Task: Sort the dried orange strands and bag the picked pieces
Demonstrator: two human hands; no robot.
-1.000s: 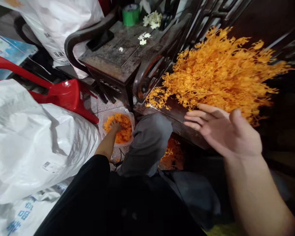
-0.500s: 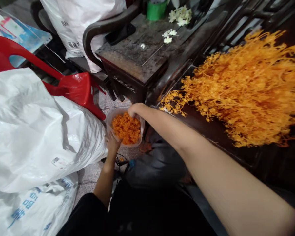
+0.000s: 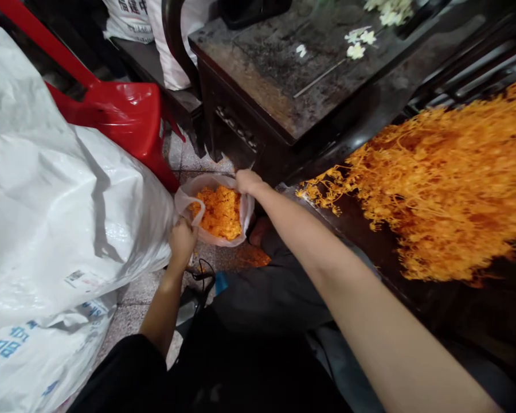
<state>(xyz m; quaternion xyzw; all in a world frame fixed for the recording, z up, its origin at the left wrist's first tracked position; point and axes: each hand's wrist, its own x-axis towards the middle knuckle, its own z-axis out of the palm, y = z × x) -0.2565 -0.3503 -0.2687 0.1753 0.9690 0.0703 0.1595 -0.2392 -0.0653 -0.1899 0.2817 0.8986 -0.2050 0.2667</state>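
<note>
Between my hands a whitish, translucent plastic bag (image 3: 191, 189) stands on the floor with its mouth wide. Loose orange flower bits (image 3: 218, 212) fill it. My left hand (image 3: 183, 240) is closed on the bag's near left edge, where a handle loop curves over the contents. At the far right rim my right hand (image 3: 247, 182) has its fingers wrapped round the bag's edge. To the right lies a big bunch of orange dried flowers (image 3: 464, 189) on a dark wooden seat, away from both hands.
Large white woven sacks (image 3: 112, 201) crowd the left side. Beyond them is a red plastic chair (image 3: 124, 115). A dark wooden table (image 3: 258, 63) with small white flowers (image 3: 356, 43) on it stands ahead. A black cable (image 3: 204, 272) lies on the tiled floor.
Both hands have closed on the bag's rim and pulled it up and apart, so its sides and a handle loop show. My left hand was spread against it before. The view has shifted.
</note>
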